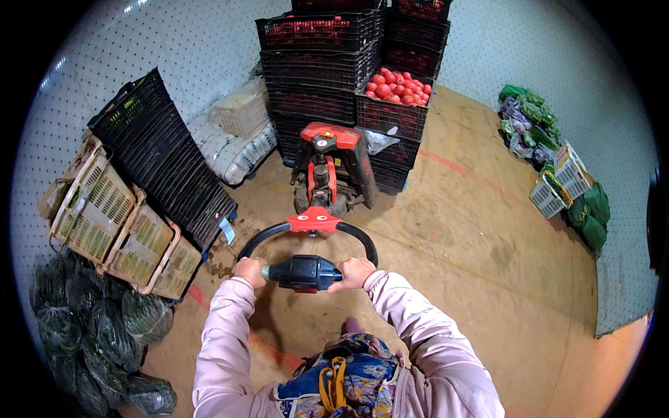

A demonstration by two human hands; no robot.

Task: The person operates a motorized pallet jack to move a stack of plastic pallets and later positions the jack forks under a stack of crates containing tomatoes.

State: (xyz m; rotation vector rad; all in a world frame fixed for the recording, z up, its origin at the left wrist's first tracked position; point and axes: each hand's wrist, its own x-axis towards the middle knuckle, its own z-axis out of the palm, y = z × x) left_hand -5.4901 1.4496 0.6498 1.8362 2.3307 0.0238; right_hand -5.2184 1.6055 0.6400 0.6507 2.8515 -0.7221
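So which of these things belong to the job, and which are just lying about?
In the job:
- pallet truck
- its handle, under left grip and right grip
- perhaps black tomato crates beyond it

Seemingly just lying about:
- bagged greens, lower left
- pale baskets, left
- vegetables, right wall

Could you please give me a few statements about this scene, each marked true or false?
1. The left hand and right hand both hold the handle of the pallet jack. True.
2. The heaped black crate beyond the jack shows green produce. False: round red tomatoes fill this crate.
3. Dark bagged bundles lie at the picture's lower left. True.
4. The person's sleeves are black. False: the sleeves are pale pink.
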